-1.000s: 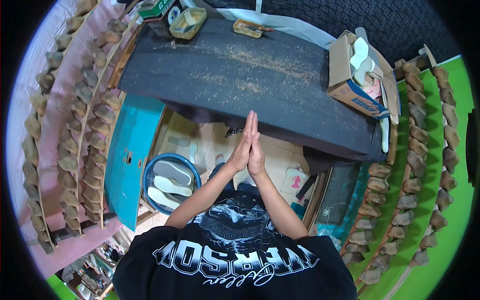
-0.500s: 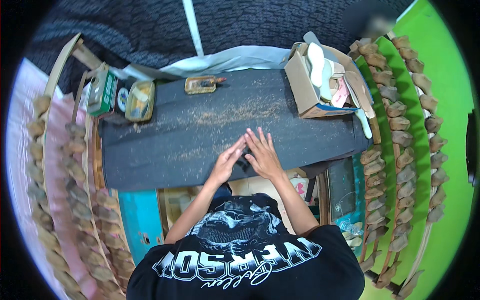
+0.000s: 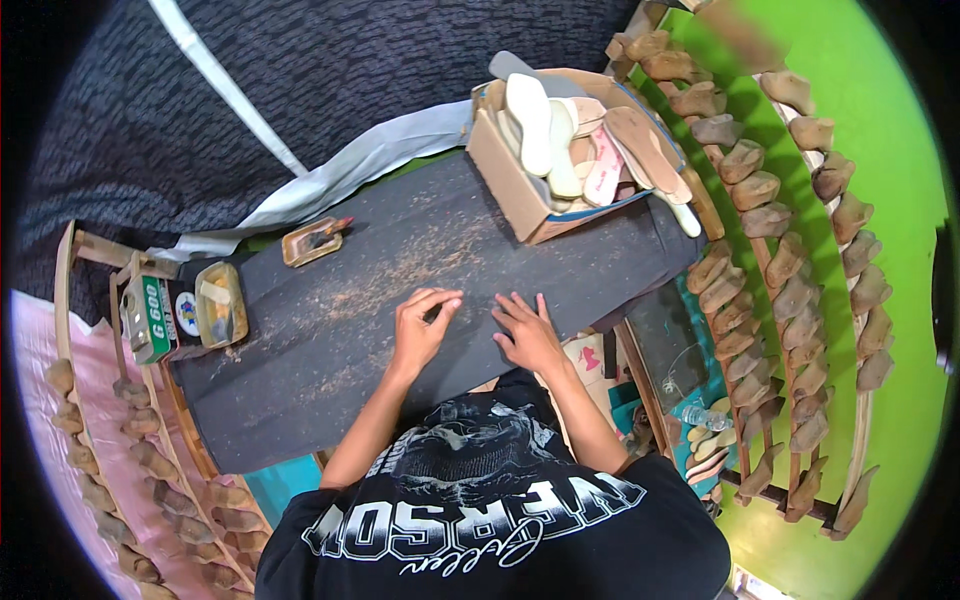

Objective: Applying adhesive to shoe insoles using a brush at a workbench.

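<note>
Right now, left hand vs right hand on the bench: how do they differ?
The left hand has its fingers curled, fingertips bent down onto the dark worktop; the right hand lies flatter, fingers spread and stretched forward. The left hand sits nearer the middle of the worktop, amid the sawdust; the right hand sits by its near edge, closer to the cardboard box of insoles. Both are bare, palm down, touching the worktop, and hold nothing.
</note>
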The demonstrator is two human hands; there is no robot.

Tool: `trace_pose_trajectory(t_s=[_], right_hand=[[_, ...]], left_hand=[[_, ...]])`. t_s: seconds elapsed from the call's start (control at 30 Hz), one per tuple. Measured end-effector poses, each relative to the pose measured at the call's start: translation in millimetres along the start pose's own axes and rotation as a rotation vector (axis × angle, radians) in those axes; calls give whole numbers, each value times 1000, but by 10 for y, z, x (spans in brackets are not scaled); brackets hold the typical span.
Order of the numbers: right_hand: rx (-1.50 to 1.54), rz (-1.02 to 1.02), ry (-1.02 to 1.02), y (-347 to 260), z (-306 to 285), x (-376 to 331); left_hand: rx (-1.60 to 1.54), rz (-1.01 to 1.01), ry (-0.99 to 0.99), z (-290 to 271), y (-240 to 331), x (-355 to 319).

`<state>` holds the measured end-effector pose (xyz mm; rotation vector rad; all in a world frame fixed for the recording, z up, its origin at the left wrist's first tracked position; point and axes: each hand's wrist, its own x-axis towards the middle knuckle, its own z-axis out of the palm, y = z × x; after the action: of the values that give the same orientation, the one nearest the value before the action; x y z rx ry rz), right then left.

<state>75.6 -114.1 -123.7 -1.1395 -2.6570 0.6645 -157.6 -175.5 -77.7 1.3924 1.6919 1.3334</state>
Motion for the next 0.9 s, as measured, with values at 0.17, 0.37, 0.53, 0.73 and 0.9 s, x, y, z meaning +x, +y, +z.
trace_pose_trajectory(t_s=[0.17, 0.37, 0.53, 0.73, 0.9], right_hand=[[143, 44, 27, 511, -481, 38], [363, -96, 457, 1020, -1566, 284], [74, -48, 800, 1452, -2295, 413], [186, 248, 713, 2113, -2466, 458], [200, 153, 734, 2268, -2398, 617]], left_hand=[[91, 307, 136, 513, 447, 663], [188, 470, -26, 1097, 1216, 1675], [205, 392, -280, 1653, 1431, 2533], [319, 545, -401, 2374, 1516, 3120], [397, 554, -557, 2704, 1508, 3270]])
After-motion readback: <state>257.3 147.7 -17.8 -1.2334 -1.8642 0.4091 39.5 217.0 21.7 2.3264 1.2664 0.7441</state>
